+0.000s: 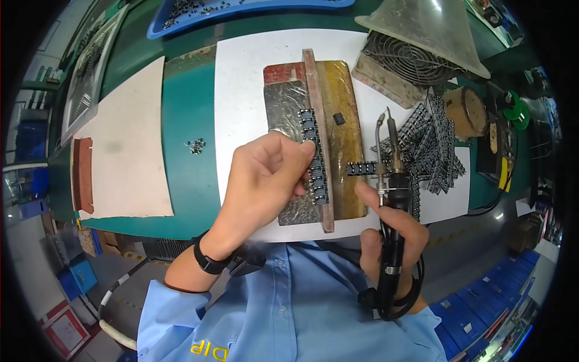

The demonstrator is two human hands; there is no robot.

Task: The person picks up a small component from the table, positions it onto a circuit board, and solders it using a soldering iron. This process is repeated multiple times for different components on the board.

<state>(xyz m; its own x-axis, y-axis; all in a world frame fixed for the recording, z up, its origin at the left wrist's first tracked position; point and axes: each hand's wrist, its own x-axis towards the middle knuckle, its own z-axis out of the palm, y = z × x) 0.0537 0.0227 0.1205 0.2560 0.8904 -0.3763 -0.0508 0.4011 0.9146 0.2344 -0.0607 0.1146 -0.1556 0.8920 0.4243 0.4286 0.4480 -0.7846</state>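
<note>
My left hand (259,178) is closed in a pinch on a long strip of small dark circuit boards (319,184). The strip lies along the left side of a narrow wooden bar (326,208), which runs down a worn, film-covered work board (347,145). My right hand (407,232) is wrapped round a black soldering iron (397,196) with a thin metal feed tube beside it. Its tip points away from me, right of the work board. A shorter strip (360,169) passes partly behind the iron. On the board's yellowish half sits a small black block (339,119).
A heap of similar strips (431,148) lies to the right, by a brown tape roll (465,113). Behind it stands a hooded fan (407,57). A blue tray (253,12) of small parts is at the far edge. Tiny components (195,145) lie on the green mat at left.
</note>
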